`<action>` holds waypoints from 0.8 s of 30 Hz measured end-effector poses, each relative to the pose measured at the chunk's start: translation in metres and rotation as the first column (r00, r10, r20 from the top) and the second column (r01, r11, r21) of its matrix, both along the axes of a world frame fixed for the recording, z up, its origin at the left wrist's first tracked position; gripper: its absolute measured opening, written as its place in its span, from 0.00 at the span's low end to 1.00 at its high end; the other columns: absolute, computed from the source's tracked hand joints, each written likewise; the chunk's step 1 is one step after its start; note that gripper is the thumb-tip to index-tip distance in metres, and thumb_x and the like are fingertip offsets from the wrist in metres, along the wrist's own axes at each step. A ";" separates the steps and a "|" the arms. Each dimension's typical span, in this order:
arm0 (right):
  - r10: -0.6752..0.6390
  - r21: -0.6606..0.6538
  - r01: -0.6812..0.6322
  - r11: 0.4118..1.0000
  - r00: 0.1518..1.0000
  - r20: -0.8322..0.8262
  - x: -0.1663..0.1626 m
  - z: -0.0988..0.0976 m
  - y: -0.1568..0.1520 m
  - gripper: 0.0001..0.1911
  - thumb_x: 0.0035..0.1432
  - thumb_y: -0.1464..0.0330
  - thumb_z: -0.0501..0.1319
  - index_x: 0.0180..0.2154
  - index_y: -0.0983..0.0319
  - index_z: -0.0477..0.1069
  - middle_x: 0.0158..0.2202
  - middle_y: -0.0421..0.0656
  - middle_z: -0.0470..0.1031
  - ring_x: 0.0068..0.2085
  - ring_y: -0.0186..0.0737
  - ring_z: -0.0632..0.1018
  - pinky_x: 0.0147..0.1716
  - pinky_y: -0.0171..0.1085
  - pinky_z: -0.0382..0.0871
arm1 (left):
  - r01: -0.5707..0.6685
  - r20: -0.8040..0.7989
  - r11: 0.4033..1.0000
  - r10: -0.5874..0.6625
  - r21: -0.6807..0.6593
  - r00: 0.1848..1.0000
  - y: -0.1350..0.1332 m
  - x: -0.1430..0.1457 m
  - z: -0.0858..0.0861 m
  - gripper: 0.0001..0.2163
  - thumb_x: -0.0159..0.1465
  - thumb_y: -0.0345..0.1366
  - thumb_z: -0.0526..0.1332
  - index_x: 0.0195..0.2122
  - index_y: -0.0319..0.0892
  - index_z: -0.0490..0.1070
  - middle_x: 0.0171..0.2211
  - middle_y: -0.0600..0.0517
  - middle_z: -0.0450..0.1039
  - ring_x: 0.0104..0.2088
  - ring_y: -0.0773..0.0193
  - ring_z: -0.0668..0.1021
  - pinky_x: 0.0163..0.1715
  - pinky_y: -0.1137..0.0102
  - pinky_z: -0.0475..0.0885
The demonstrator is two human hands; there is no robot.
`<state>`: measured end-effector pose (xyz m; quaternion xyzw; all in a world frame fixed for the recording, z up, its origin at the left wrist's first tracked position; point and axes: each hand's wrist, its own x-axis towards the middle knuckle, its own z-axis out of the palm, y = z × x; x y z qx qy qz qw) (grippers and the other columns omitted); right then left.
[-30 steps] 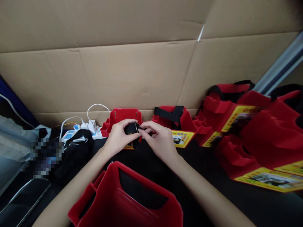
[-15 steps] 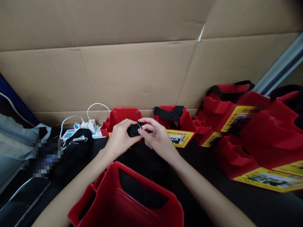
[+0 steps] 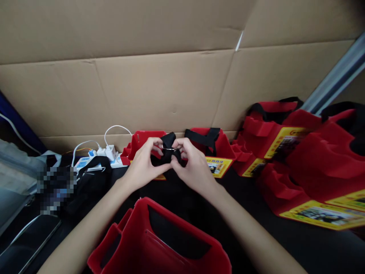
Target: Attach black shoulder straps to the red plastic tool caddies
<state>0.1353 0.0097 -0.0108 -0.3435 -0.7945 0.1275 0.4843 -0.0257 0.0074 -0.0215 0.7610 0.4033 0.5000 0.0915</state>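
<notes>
I've got black tabletop [image 3: 242,190] up to a cardboard wall [image 3: 165,91] | near bin [image 3: 134,232] crowds the bottom edge, stacked bins [image 3: 322,160] the right; tabletop shows between them and right forearm [image 3: 242,224] | left hand [image 3: 144,160], right hand [image 3: 194,163]: narrow, pinching grip on black strap [image 3: 169,139] with metal wire [image 3: 168,148], before the rear bin [image 3: 145,139]

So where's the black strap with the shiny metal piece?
In the head view, the black strap is near the centre, held between the left hand and right hand, beyond the nearest red bin.
</notes>
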 end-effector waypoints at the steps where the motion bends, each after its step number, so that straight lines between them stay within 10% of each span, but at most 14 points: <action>1: 0.029 0.000 -0.029 1.000 0.999 0.037 0.006 0.003 0.004 0.10 0.50 0.76 0.53 0.37 0.60 0.58 0.33 0.39 0.66 0.30 0.30 0.68 0.30 0.31 0.64 | 0.039 0.051 0.999 -0.038 -0.010 0.998 0.003 -0.004 0.002 0.26 0.48 0.37 0.67 0.46 0.44 0.58 0.43 0.48 0.66 0.40 0.63 0.73 0.41 0.67 0.70; 5: 0.321 -0.152 -0.296 0.943 0.930 0.181 0.029 0.017 0.012 0.14 0.50 0.76 0.53 0.40 0.60 0.59 0.34 0.40 0.66 0.32 0.31 0.69 0.31 0.32 0.65 | 0.189 0.136 0.978 -0.176 -0.085 0.975 0.008 -0.018 0.009 0.34 0.46 0.37 0.69 0.54 0.45 0.56 0.52 0.44 0.63 0.52 0.56 0.68 0.50 0.61 0.66; 11: 0.600 -0.333 -0.515 0.790 0.762 0.245 0.042 0.028 0.006 0.16 0.53 0.75 0.54 0.45 0.60 0.64 0.37 0.42 0.70 0.36 0.34 0.71 0.36 0.35 0.67 | 0.506 0.091 0.723 -0.531 -0.470 0.843 -0.002 -0.020 0.016 0.20 0.50 0.33 0.66 0.44 0.44 0.66 0.39 0.49 0.73 0.40 0.60 0.77 0.38 0.66 0.73; 18: 0.611 -0.361 -0.514 0.778 0.753 0.243 0.039 0.024 0.008 0.17 0.52 0.77 0.54 0.45 0.60 0.66 0.38 0.42 0.71 0.37 0.34 0.73 0.38 0.35 0.68 | 0.380 -0.086 0.858 -0.432 -0.344 0.898 -0.010 -0.006 0.019 0.19 0.49 0.34 0.67 0.42 0.43 0.67 0.39 0.52 0.73 0.42 0.63 0.75 0.43 0.68 0.70; 24: 0.527 -0.334 -0.524 0.784 0.845 -0.089 0.031 0.019 0.010 0.23 0.54 0.77 0.53 0.52 0.58 0.59 0.47 0.45 0.67 0.38 0.32 0.73 0.36 0.34 0.69 | 0.181 -0.122 0.980 -0.191 -0.089 0.974 -0.005 -0.010 0.014 0.17 0.51 0.36 0.66 0.42 0.42 0.68 0.41 0.51 0.73 0.42 0.63 0.74 0.43 0.68 0.69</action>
